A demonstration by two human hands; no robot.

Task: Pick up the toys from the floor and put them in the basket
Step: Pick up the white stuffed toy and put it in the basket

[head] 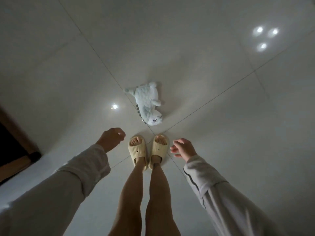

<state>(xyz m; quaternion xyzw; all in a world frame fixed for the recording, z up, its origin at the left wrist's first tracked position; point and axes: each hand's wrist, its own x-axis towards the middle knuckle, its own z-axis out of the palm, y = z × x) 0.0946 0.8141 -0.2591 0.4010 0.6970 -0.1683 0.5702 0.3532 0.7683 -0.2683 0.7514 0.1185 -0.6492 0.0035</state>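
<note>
A pale plush dinosaur toy (pixel 147 103) with grey back spikes lies on its side on the glossy tiled floor, just ahead of my feet. My left hand (pixel 111 139) hangs below and left of the toy, fingers loosely curled, holding nothing. My right hand (pixel 183 148) is to the lower right of the toy, fingers apart and empty. Both hands are well short of the toy. No basket is in view.
My feet in cream slippers (pixel 148 151) stand at a tile joint right below the toy. A dark wooden piece of furniture (pixel 12 145) fills the left edge. Ceiling lights reflect off the pale floor tiles (pixel 221 116).
</note>
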